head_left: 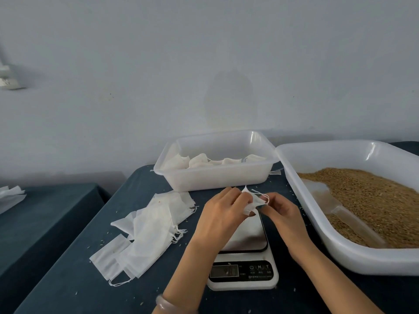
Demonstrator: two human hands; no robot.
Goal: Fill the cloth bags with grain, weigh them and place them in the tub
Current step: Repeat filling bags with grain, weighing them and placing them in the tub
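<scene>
A cloth bag [253,203] is pinched over the scale [249,235] in the grip of the left hand [218,215] and the right hand [283,215], and its mouth should be spread wide.

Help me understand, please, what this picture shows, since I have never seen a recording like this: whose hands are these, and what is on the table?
There is no machine here. A person works with bare hands, and the single picture comes from a wide-angle camera worn on their head, looking forward and down. The left hand and the right hand together pinch a small white cloth bag above the far edge of a kitchen scale. Whether the bag holds grain yet, I cannot tell. Left of the scale lies a loose pile of flat bags. Behind the scale stands a smaller tub with bags already in it. At the right, a large tub holds grain, with a clear scoop lying in it. Everything rests on a dark blue cloth.
</scene>
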